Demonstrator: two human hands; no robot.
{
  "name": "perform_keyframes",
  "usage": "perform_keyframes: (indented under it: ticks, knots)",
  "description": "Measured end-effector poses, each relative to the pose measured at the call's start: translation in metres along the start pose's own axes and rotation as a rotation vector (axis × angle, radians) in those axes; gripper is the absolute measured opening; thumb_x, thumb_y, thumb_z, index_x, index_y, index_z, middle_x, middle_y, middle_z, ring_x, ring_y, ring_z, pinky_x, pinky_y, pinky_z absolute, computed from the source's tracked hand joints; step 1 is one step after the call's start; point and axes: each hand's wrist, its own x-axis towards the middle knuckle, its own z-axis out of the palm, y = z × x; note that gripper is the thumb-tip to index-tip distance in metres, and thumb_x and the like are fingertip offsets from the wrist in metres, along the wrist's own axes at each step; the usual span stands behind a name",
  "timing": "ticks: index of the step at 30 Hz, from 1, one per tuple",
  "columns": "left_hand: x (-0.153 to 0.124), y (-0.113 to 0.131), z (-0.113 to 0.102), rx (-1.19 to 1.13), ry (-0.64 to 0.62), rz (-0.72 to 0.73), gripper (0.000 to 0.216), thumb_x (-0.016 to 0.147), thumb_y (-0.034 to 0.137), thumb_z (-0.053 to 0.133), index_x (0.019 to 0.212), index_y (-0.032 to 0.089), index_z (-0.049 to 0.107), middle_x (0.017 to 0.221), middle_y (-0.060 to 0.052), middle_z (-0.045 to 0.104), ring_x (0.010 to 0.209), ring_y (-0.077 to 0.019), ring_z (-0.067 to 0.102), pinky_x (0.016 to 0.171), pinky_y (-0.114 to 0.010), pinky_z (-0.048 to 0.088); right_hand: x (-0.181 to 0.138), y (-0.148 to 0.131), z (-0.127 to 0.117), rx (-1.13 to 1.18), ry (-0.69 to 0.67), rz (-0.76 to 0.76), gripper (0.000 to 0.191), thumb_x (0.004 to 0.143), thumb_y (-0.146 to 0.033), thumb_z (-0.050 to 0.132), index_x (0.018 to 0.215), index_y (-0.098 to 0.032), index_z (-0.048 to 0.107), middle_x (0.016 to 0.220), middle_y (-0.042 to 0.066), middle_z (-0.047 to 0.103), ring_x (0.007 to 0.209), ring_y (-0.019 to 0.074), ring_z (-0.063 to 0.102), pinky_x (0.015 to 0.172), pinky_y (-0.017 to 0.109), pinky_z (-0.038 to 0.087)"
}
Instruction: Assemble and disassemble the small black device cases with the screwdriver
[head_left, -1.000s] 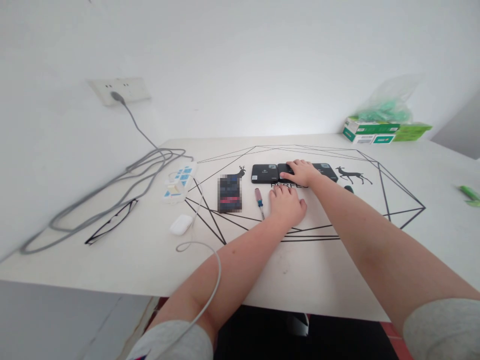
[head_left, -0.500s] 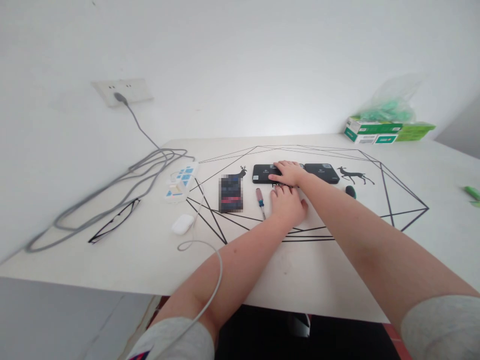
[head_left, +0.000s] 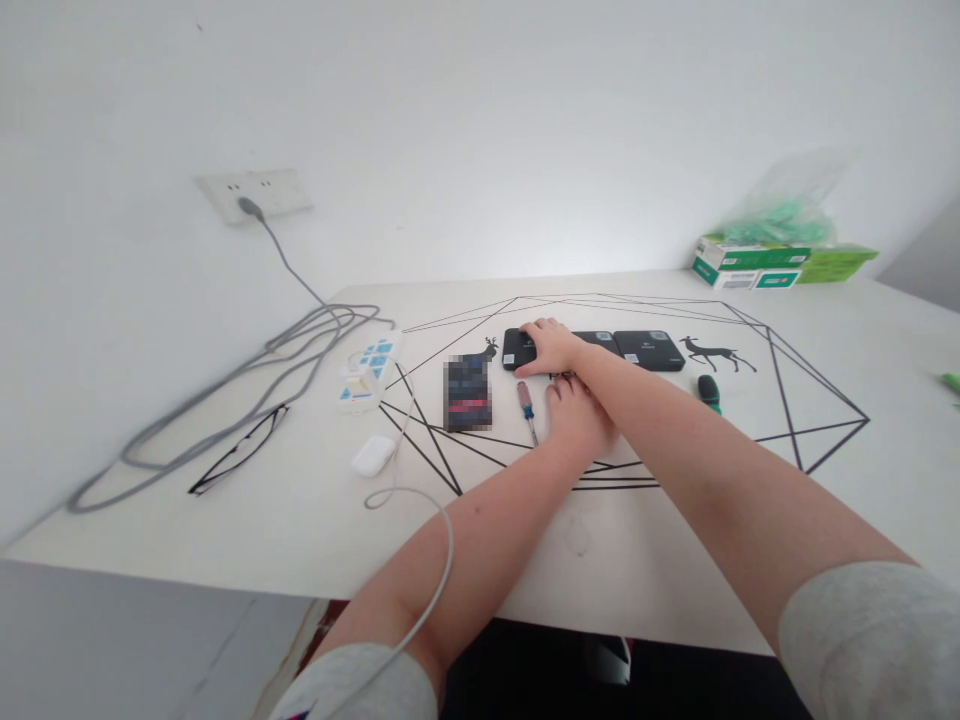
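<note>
Three flat black boxes with small white labels lie in a row; the left box [head_left: 513,350] is under my right hand [head_left: 553,347], and the right box [head_left: 649,350] shows in full. My right hand spans the left box, thumb at its near edge and fingers over its far edge. It partly covers the middle box [head_left: 598,343]. Just in front, my left hand [head_left: 579,415] rests on the table, fingers stretched forward and holding nothing; my right forearm crosses over its thumb side. A screwdriver [head_left: 526,400] lies left of my left hand.
Left of the screwdriver is a blurred-out dark rectangle [head_left: 467,393]. A power strip [head_left: 369,375], a white adapter [head_left: 373,456], glasses [head_left: 240,452] and a grey cable [head_left: 281,372] lie further left. A black-and-green object [head_left: 707,390] lies right; green-white boxes [head_left: 757,260] stand behind.
My right hand has slid left along the black boxes onto the left one, uncovering more of the middle one. My left hand stays about where it was. The view has shifted slightly.
</note>
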Motion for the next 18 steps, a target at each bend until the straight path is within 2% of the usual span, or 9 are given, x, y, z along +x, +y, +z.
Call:
perform_keyframes:
  ticks: [3,6,9,11,13,15,18]
  knots:
    - [0.000,0.000,0.000,-0.049,0.039,-0.034,0.060,0.098,0.041,0.054,0.149,0.009,0.051,0.147,-0.026,0.054,0.134,-0.0419,0.049,0.112,-0.054,0.036,-0.002,-0.008,-0.012,0.114,0.119,-0.019,0.103,0.067,-0.066,0.085,0.149,-0.014,0.049,0.146,0.023,0.056,0.138,0.0432,0.049,0.118,0.055,0.040]
    - [0.001,0.002,-0.002,-0.143,0.074,-0.127,0.052,0.097,0.039,0.057,0.139,0.009,0.056,0.137,-0.024,0.061,0.132,-0.0386,0.053,0.114,-0.053,0.037,-0.020,-0.011,-0.027,0.389,0.271,-0.016,0.097,0.067,-0.061,0.085,0.145,-0.017,0.048,0.147,0.019,0.055,0.139,0.0393,0.049,0.118,0.054,0.041]
    - [0.003,0.004,-0.007,-0.317,0.199,-0.207,0.063,0.097,0.042,0.058,0.150,0.010,0.045,0.144,-0.024,0.058,0.142,-0.0396,0.049,0.120,-0.058,0.033,-0.056,-0.006,-0.041,0.784,0.351,0.028,0.098,0.072,-0.061,0.081,0.149,-0.021,0.037,0.144,0.017,0.056,0.128,0.0325,0.059,0.112,0.051,0.048]
    - [0.003,0.005,-0.010,-0.472,0.264,-0.095,0.081,0.094,0.046,0.065,0.160,0.012,0.030,0.155,-0.024,0.050,0.148,-0.0390,0.044,0.122,-0.058,0.034,-0.088,0.000,-0.045,0.975,0.372,0.132,0.104,0.073,-0.063,0.078,0.154,-0.025,0.027,0.144,0.016,0.055,0.122,0.0311,0.063,0.106,0.052,0.053]
    - [0.001,0.007,-0.011,-0.619,0.269,0.104,0.096,0.090,0.046,0.072,0.165,0.015,0.021,0.161,-0.024,0.044,0.150,-0.0374,0.043,0.122,-0.054,0.038,-0.123,0.007,-0.045,1.107,0.403,0.201,0.112,0.072,-0.065,0.077,0.159,-0.029,0.017,0.140,0.015,0.058,0.119,0.0314,0.066,0.102,0.053,0.056]
    - [-0.001,0.008,-0.009,-0.725,0.242,0.230,0.100,0.089,0.045,0.075,0.167,0.016,0.018,0.164,-0.022,0.041,0.151,-0.0370,0.043,0.122,-0.052,0.040,-0.157,0.011,-0.041,1.193,0.389,0.232,0.118,0.072,-0.067,0.076,0.163,-0.034,0.008,0.136,0.012,0.062,0.119,0.0320,0.067,0.098,0.053,0.059]
    - [-0.003,0.008,-0.004,-0.834,0.161,0.273,0.103,0.085,0.043,0.081,0.166,0.018,0.022,0.164,-0.022,0.041,0.152,-0.0374,0.042,0.122,-0.053,0.040,-0.196,0.009,-0.032,1.232,0.348,0.245,0.116,0.074,-0.068,0.076,0.165,-0.041,0.009,0.141,0.010,0.063,0.124,0.0309,0.067,0.102,0.052,0.059]
